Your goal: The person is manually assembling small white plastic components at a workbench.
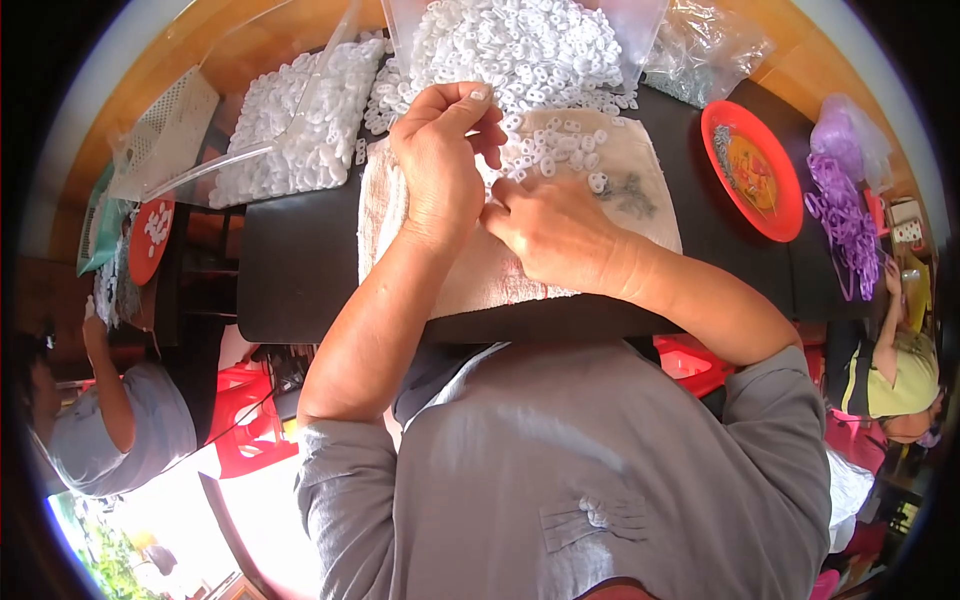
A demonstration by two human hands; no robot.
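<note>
A cream towel (645, 150) lies on the dark table under both of my hands. My left hand (440, 165) is raised over its far left part, thumb and fingers pinched together; what is between them is too small to make out. Lower and to the right, my right hand (565, 235) is closed close above the cloth, its fingertips beside the left wrist and partly hidden. Small white plastic pieces with holes (565, 148) are scattered on the towel beyond my hands. To their right lies a patch of tiny dark grey bits (632, 195).
Beyond the towel stands a clear bin (645, 45) heaped with white pieces (515, 45); a filled clear bag (300, 120) lies left. At right are a clear bag of grey bits (690, 75), a red dish (788, 185) and purple straps (845, 220). Other people sit at both sides.
</note>
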